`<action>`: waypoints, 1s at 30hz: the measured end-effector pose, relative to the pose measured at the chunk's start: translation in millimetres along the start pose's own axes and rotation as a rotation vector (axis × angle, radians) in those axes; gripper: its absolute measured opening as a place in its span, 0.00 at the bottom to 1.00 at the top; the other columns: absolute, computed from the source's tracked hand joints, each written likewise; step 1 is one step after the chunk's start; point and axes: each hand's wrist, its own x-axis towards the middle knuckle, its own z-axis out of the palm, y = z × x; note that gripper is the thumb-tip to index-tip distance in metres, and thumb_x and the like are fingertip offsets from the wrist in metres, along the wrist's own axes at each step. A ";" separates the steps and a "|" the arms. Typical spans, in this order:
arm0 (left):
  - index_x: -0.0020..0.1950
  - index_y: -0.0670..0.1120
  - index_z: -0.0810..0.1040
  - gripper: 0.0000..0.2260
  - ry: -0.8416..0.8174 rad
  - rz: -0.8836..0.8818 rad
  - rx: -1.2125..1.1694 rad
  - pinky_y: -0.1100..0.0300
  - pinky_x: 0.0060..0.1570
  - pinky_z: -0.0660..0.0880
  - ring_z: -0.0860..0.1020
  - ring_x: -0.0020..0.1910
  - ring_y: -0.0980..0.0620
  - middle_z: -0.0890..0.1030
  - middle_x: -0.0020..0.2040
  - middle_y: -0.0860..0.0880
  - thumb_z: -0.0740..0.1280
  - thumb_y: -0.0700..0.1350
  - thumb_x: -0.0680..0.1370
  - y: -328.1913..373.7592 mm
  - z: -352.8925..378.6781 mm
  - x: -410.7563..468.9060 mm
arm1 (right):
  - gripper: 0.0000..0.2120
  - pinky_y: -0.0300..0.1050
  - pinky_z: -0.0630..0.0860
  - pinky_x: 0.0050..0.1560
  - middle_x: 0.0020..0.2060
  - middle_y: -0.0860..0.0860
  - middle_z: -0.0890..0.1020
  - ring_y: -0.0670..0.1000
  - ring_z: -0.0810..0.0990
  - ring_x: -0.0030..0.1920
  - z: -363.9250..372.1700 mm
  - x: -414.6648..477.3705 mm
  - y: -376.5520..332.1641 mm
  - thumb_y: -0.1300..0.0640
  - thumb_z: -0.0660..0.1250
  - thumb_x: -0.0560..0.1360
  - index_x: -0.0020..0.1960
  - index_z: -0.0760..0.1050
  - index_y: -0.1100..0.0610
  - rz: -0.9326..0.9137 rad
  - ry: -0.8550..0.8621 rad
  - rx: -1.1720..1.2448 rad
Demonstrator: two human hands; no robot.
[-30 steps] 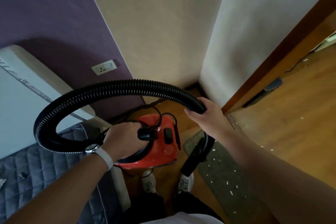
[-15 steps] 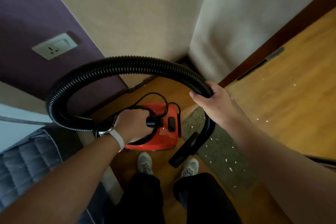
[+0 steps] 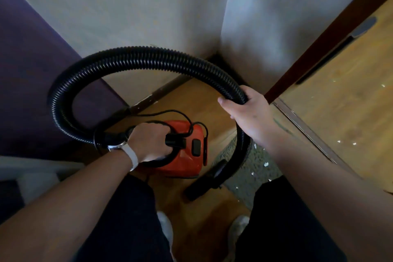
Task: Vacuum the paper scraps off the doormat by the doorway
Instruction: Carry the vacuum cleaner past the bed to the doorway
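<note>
Near the middle of the head view, the black handle of the red vacuum (image 3: 182, 156) is gripped by the left hand (image 3: 150, 142), with the fingers wrapped fully round it. To the right, the black ribbed hose (image 3: 131, 57) is held by the right hand (image 3: 247, 112), fingers curled round it. The nozzle (image 3: 204, 186) is seen at the near left edge of the grey doormat (image 3: 244, 178). White paper scraps (image 3: 265, 164) are scattered on the doormat, which lies right of the vacuum, beside the doorway threshold (image 3: 297, 125).

Plastic, wood, fibre
Ribbed matt black hose (image 3: 148, 57); glossy red plastic vacuum body (image 3: 182, 164); rough speckled doormat (image 3: 258, 155), probably coarse fibre; smooth wood floor (image 3: 350, 108); white paper scraps (image 3: 265, 164).
</note>
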 end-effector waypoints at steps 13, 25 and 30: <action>0.47 0.50 0.78 0.04 0.058 0.215 0.210 0.56 0.53 0.68 0.79 0.49 0.49 0.80 0.45 0.52 0.67 0.47 0.73 -14.7 108.1 93.5 | 0.13 0.49 0.80 0.37 0.39 0.47 0.81 0.47 0.82 0.37 5.5 42.1 113.4 0.42 0.73 0.73 0.53 0.76 0.46 -0.063 -0.016 -0.262; 0.40 0.49 0.83 0.15 0.306 0.451 0.373 0.42 0.65 0.71 0.80 0.46 0.45 0.81 0.41 0.49 0.78 0.36 0.59 -12.5 107.4 157.1 | 0.15 0.47 0.78 0.29 0.37 0.48 0.80 0.50 0.81 0.34 -10.7 78.0 171.6 0.41 0.70 0.75 0.54 0.74 0.50 0.046 0.137 -0.378; 0.54 0.42 0.82 0.25 0.379 0.295 0.188 0.41 0.66 0.70 0.75 0.64 0.38 0.78 0.62 0.38 0.79 0.33 0.58 -6.5 125.4 148.9 | 0.14 0.46 0.76 0.28 0.38 0.49 0.81 0.50 0.81 0.33 -8.1 73.9 191.3 0.42 0.70 0.75 0.53 0.74 0.51 0.088 0.108 -0.405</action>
